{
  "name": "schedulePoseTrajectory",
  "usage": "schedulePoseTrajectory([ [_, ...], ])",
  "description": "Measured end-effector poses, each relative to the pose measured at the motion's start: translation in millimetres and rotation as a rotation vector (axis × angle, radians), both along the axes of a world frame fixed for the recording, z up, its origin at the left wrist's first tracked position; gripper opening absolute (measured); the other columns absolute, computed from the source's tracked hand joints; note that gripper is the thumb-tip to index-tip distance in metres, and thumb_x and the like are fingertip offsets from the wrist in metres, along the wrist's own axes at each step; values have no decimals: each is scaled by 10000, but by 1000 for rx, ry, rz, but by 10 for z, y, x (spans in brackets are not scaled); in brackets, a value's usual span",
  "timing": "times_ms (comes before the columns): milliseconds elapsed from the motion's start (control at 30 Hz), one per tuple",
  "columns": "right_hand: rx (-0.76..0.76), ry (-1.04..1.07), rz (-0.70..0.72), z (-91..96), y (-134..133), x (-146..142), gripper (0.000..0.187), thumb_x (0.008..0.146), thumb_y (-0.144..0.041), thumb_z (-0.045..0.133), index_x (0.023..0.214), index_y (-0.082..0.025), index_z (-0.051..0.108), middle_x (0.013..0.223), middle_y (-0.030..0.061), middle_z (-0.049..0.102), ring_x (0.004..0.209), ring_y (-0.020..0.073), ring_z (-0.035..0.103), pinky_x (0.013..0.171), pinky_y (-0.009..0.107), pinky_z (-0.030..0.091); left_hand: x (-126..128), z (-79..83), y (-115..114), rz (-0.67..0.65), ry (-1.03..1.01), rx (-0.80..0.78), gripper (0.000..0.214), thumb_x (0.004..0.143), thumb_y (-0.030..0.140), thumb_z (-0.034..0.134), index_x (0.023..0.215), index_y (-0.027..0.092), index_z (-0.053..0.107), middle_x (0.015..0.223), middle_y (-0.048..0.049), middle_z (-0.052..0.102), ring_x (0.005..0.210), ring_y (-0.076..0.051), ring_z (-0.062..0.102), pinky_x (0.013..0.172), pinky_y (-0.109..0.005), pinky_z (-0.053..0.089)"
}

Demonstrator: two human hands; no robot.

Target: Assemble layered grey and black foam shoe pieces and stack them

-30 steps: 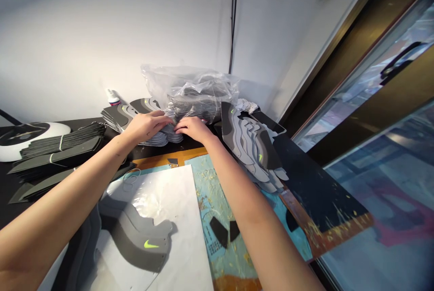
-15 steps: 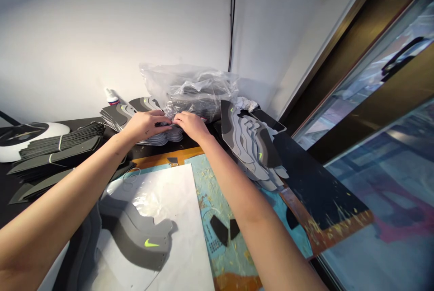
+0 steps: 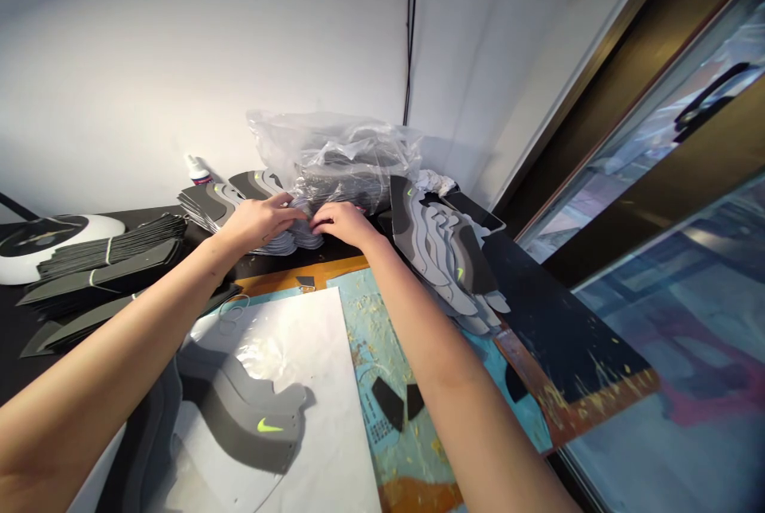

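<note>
Both of my hands reach forward to a stack of grey shoe upper pieces point(image 3: 285, 244) at the back of the bench. My left hand point(image 3: 260, 224) lies over the stack, its fingers bent and closed at the edges of the pieces. Close beside it on the right, my right hand point(image 3: 342, 224) pinches at the same edges with curled fingers. The fingertips partly cover what they grip. Just behind them stands a clear plastic bag point(image 3: 352, 166) with more grey pieces inside. In front, a grey shoe upper with a yellow-green swoosh point(image 3: 251, 425) lies on a white sheet point(image 3: 323, 370).
More shoe uppers point(image 3: 445, 258) are fanned out at the right. Banded bundles of dark pieces point(image 3: 119, 266) lie at the left beside a white round base point(image 3: 111, 224). A small white bottle point(image 3: 197, 170) stands by the wall. Black scraps point(image 3: 388, 404) lie on the blue covering.
My right hand has shifted slightly right, and its fingers are more curled. My left hand's fingers have moved a little at the stack. The other pieces stay where they were.
</note>
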State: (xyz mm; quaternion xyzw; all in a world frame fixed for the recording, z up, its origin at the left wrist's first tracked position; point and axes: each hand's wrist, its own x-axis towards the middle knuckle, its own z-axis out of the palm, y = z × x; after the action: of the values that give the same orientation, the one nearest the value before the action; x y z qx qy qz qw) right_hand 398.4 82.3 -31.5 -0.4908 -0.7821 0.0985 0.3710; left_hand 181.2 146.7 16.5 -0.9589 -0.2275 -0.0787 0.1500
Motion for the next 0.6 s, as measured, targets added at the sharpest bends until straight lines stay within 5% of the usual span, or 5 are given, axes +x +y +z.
schedulePoseTrajectory([
  [167,10,-32,-35,10,-22,-4,117,896,-131,685,869,-191,781,961,21,722,940,141,644,863,245,428,29,12,-31,23,-69,-18,446,982,393,385,1264,289,714,1314,-83,615,830,-182,658,733,-280,466],
  [367,43,-123,-255,58,-78,-122,164,981,-287,596,969,-211,741,1013,26,691,930,171,639,687,246,370,56,-12,-11,-13,-121,-30,505,921,620,530,1199,263,754,1268,-99,647,873,-227,677,766,-304,480],
  [600,16,107,-181,71,-68,-73,83,959,-206,595,948,-211,677,937,4,732,916,155,672,802,242,438,64,-10,-46,-6,-100,1,461,1035,465,358,1224,257,724,1207,-88,652,842,-185,660,711,-269,457],
])
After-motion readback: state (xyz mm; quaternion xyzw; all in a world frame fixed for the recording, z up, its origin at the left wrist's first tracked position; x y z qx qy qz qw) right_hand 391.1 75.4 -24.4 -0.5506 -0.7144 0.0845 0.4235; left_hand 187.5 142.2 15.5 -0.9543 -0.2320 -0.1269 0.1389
